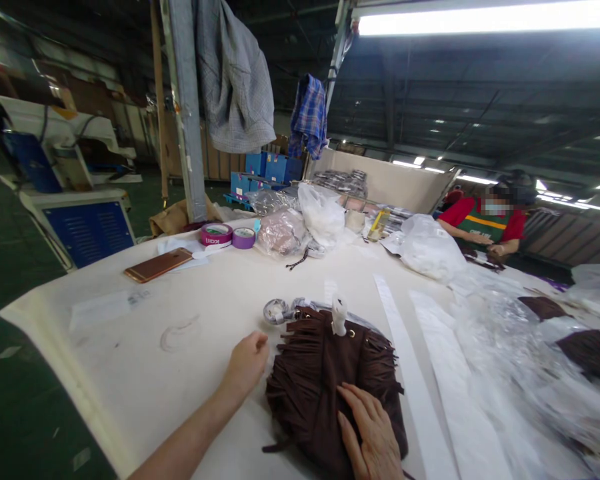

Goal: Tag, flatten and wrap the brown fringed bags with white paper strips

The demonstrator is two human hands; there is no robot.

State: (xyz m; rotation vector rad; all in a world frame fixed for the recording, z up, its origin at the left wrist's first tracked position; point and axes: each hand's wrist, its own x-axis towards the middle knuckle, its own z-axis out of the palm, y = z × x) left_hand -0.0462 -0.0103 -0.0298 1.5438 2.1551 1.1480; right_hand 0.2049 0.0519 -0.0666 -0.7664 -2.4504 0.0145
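Observation:
A dark brown fringed bag (330, 373) lies on the white-covered table in front of me. White wrapping (339, 317) covers a piece near its top, and a plastic-wrapped strap with a ring (276, 311) sits at its upper left. My right hand (373, 430) rests flat on the bag's front, fingers stretched out. Just left of the fringe, my left hand (250, 357) is closed, its fingers curled in; whatever may be inside them is hidden.
Long white paper strips (410, 373) lie right of the bag, beside heaped clear plastic (525, 360). A phone (159, 265), pink tape roll (216, 234) and purple tape roll (243, 238) are at the far left. Across the table, a person (490, 223) handles something brown.

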